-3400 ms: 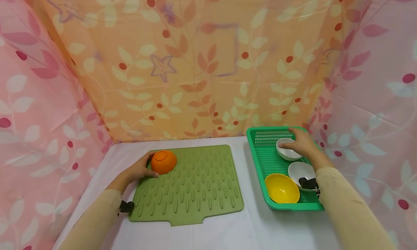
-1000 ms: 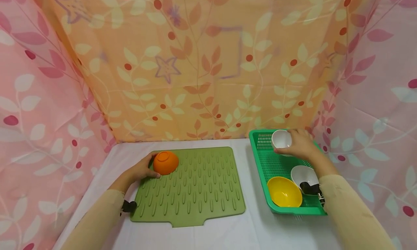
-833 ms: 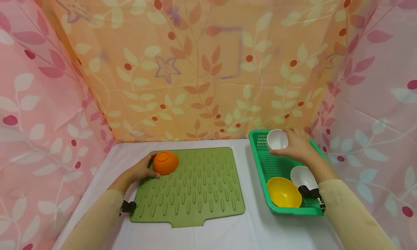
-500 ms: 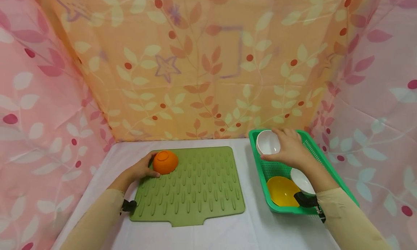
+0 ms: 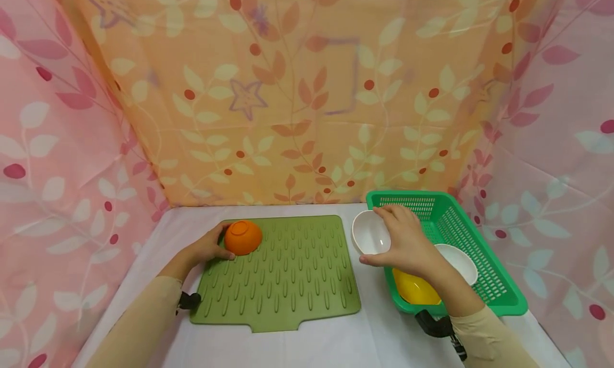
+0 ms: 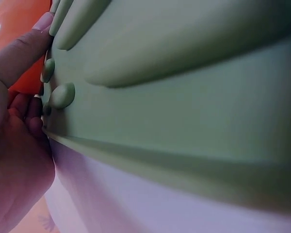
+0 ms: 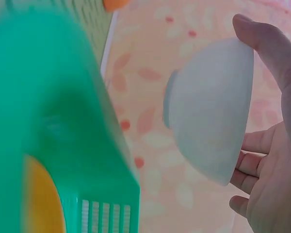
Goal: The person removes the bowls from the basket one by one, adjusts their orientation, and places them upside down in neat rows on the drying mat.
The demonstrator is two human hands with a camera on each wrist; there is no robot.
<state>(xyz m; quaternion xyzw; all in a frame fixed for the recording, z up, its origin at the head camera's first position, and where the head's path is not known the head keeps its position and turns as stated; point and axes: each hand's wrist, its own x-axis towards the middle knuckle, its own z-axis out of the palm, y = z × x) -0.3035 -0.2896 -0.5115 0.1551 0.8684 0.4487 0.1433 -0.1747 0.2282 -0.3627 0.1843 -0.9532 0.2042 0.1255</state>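
Observation:
My right hand (image 5: 405, 240) holds a small white bowl (image 5: 370, 233) by its rim, thumb on one side and fingers on the other. The bowl is tilted, in the air between the green mat and the green basket. In the right wrist view the white bowl (image 7: 211, 109) shows its outside and foot ring. An orange bowl (image 5: 243, 239) lies upside down on the mat's (image 5: 292, 274) far left corner, my left hand (image 5: 208, 247) curved round its left side. Up close, the left wrist view shows the thumb against the orange bowl (image 6: 17, 29).
The green basket (image 5: 515, 308) stands at the right with a yellow bowl (image 5: 414, 289) and another white bowl (image 5: 462, 261) inside, partly hidden behind the right arm. A white cloth (image 5: 340, 341) covers the table, and patterned curtains (image 5: 307, 160) close off the back and sides.
The right hand has lifted the small white bowl from the basket, tilted it and carried it left past the basket's rim. The left hand stays at the orange bowl.

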